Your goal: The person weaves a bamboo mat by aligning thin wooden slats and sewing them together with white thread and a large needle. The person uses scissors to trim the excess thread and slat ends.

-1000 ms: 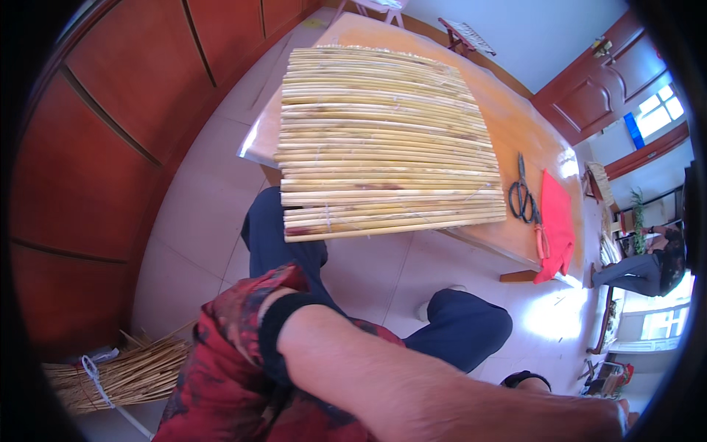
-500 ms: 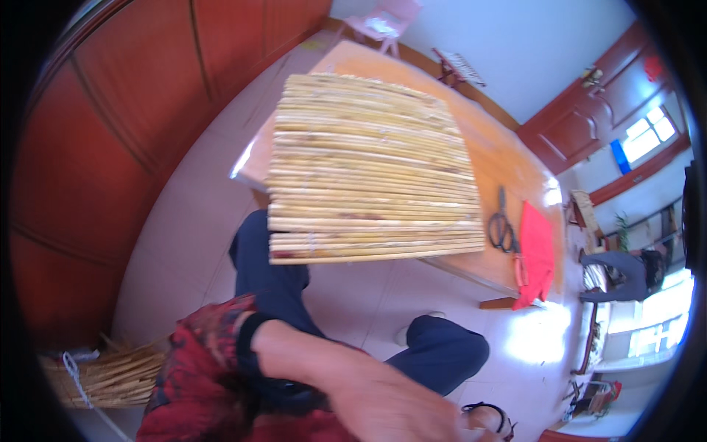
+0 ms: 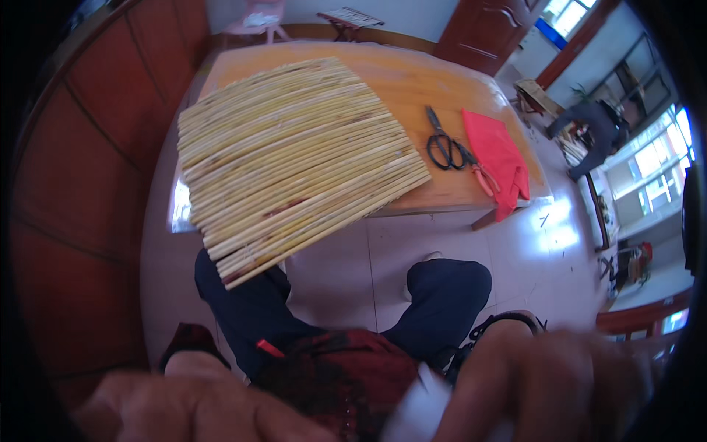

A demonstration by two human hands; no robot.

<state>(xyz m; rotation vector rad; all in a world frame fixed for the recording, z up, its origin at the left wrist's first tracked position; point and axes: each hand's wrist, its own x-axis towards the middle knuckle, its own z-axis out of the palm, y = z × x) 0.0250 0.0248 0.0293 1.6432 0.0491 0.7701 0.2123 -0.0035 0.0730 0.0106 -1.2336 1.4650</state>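
Observation:
A mat of straw-coloured stalks (image 3: 294,155), laid side by side, rests on the wooden table (image 3: 398,74), its near corner jutting over the edge above my left knee. Low in the picture, my left hand (image 3: 191,409) is close up and blurred, knuckles showing and fingertips cut off. My right hand (image 3: 545,383) is at the lower right, smeared by motion. Beside its fingers is a blurred white thing (image 3: 421,405); whether the hand holds it is unclear. Neither hand touches the mat.
Black-handled scissors (image 3: 445,147), red-handled pliers (image 3: 482,179) and a red cloth (image 3: 501,158) lie right of the mat. A pink chair (image 3: 258,20) and a folding stool (image 3: 347,22) stand beyond the table. Another person (image 3: 596,132) bends over at far right.
My left arm, which reached across to the right, has drawn back to the lower left. My right hand has come up into view. The view has turned, showing the table more level.

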